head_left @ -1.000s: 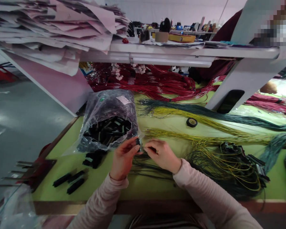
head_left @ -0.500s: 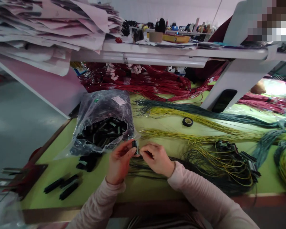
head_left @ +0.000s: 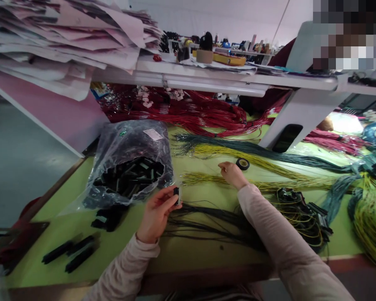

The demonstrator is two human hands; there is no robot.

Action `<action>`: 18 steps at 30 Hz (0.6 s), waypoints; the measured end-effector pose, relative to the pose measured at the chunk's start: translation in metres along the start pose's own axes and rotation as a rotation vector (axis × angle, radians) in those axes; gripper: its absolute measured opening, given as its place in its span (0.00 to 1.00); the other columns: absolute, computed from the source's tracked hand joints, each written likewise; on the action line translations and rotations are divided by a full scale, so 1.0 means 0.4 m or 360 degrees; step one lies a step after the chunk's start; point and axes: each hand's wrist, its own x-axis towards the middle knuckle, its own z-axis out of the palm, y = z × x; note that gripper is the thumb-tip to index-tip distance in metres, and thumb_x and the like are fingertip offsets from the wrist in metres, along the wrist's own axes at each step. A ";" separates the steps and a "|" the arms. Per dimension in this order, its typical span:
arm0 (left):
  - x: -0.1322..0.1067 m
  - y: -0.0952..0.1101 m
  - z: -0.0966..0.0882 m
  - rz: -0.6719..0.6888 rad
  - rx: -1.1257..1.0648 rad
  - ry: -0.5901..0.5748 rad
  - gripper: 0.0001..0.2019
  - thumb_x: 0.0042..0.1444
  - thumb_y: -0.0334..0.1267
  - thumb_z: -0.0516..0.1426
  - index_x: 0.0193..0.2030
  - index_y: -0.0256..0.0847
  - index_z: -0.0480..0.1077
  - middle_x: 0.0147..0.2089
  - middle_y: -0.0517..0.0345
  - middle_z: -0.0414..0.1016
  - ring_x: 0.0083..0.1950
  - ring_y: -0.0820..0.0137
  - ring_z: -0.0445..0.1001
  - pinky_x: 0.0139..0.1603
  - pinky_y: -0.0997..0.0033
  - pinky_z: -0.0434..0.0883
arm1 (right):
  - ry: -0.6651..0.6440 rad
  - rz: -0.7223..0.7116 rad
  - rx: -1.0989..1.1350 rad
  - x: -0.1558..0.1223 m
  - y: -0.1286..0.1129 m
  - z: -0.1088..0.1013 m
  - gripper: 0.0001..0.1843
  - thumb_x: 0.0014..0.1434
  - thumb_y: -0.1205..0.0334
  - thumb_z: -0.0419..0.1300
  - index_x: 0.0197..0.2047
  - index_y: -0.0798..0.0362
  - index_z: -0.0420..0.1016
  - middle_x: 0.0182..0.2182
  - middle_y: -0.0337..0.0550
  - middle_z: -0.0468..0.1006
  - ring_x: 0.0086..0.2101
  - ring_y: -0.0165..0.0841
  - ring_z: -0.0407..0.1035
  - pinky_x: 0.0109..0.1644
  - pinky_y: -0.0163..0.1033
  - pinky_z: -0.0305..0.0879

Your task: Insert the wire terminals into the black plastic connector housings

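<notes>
Grip of the left hand is narrow: thumb and fingers pinch a small black plastic connector, held up above the worktop. A pale part at its edge is too small to tell. The right hand holds nothing that I can see; its grip is open, fingers loosely reaching forward, just beside a roll of black tape and over yellow wires. Loose black wires lie under and right of the left hand. Beside this hand sits a clear plastic bag full of black connectors. The connector seems light and stiff, but small and perhaps slippery, so I judge it is best taken by its long sides with the fingertips.
</notes>
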 end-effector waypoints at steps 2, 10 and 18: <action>0.001 -0.001 -0.001 -0.0011 0.0001 -0.0010 0.17 0.38 0.37 0.67 0.39 0.42 0.76 0.32 0.58 0.73 0.29 0.72 0.73 0.29 0.72 0.76 | -0.0012 0.0017 -0.0010 0.032 0.002 0.029 0.13 0.57 0.68 0.57 0.21 0.56 0.69 0.20 0.40 0.70 0.24 0.25 0.64 0.29 0.33 0.56; 0.001 0.003 -0.005 0.0003 -0.0030 -0.0006 0.16 0.38 0.36 0.67 0.38 0.43 0.76 0.29 0.62 0.70 0.27 0.75 0.71 0.27 0.75 0.75 | -0.0126 -0.0137 0.0120 0.071 -0.082 0.034 0.17 0.58 0.69 0.57 0.18 0.53 0.68 0.19 0.41 0.69 0.26 0.29 0.66 0.30 0.34 0.59; -0.007 -0.004 0.004 -0.0148 -0.0111 -0.0161 0.17 0.41 0.35 0.66 0.41 0.40 0.75 0.33 0.58 0.75 0.32 0.73 0.74 0.32 0.73 0.75 | -0.0467 -0.0273 0.0582 -0.061 -0.177 -0.023 0.13 0.62 0.58 0.53 0.39 0.55 0.77 0.27 0.38 0.77 0.25 0.27 0.69 0.29 0.30 0.64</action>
